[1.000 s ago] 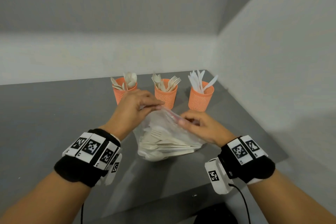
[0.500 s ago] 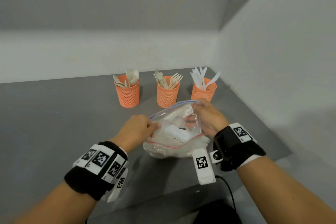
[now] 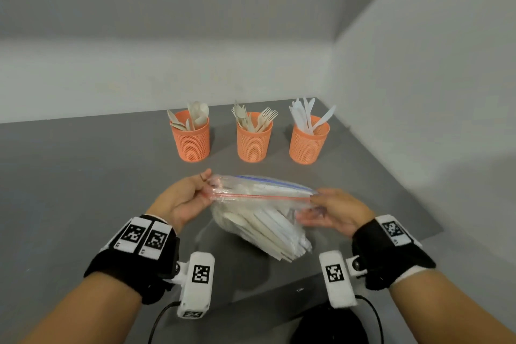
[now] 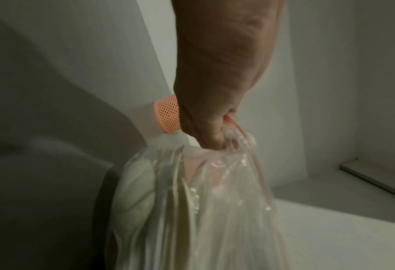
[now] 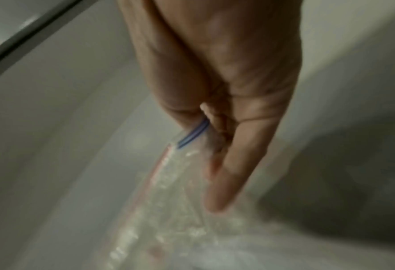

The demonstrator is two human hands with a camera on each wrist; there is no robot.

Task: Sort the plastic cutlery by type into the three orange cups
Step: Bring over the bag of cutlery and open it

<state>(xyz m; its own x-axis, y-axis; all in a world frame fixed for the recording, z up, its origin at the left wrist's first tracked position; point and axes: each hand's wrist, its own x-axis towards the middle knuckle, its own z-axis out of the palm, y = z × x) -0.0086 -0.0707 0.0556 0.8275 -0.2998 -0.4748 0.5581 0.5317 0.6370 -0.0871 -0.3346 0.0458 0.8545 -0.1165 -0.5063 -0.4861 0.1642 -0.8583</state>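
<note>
A clear zip bag full of white plastic cutlery hangs between my hands above the grey table. My left hand pinches the bag's left top corner; my right hand pinches the right corner, stretching the red and blue zip strip flat. The left wrist view shows fingers gripping the bag. The right wrist view, blurred, shows fingers on the zip strip. Three orange mesh cups stand behind: left with spoons, middle with forks, right with knives.
White walls close in behind the cups and along the right. The table's front edge runs just below the bag, with a dark round object under it.
The bag has been lifted off the table and turned. Both hands have shifted to its top corners and pulled apart, drawing the zip mouth from a wide loop into a straight line.
</note>
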